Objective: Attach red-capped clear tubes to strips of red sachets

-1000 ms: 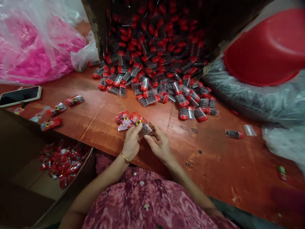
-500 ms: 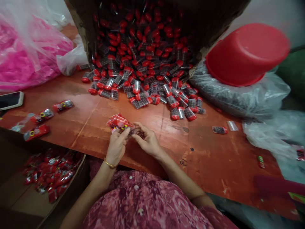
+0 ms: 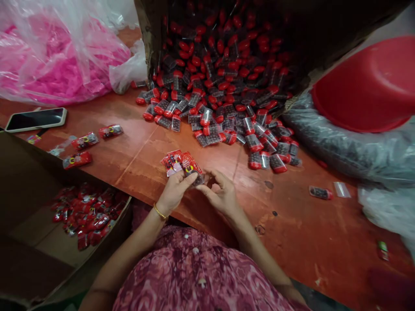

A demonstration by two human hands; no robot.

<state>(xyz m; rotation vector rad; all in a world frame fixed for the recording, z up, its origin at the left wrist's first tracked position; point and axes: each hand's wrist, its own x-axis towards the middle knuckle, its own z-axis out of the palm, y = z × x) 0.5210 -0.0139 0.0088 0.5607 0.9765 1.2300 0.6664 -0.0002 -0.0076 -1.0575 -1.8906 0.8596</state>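
Note:
My left hand (image 3: 177, 189) pinches several red printed plastic packets (image 3: 174, 160), fanned out above the table. Among them is a front packet (image 3: 190, 165) with a yellow-and-black mark and a dark lower end. At that dark end, the thumb and fingertips of my right hand (image 3: 221, 192) close on its edge; what exactly lies between them is partly hidden. Beyond my hands spreads a heap of small clear containers (image 3: 214, 128) with red caps and dark contents, spilling from a large dark box (image 3: 153, 41). To the left lie finished-looking red packets (image 3: 78, 160) of the same print.
An open carton (image 3: 121, 220) below the table's left edge holds many red packets. A phone (image 3: 36, 119) and a bag of pink material (image 3: 65, 56) are at left. A red tub (image 3: 366, 86) rests on a filled plastic bag (image 3: 353, 142) at right. One container (image 3: 320, 192) lies apart.
The view has shifted, so the scene sits further right. The packets in my left hand are now fanned apart, the front one turned more upright. My right hand stays at its end.

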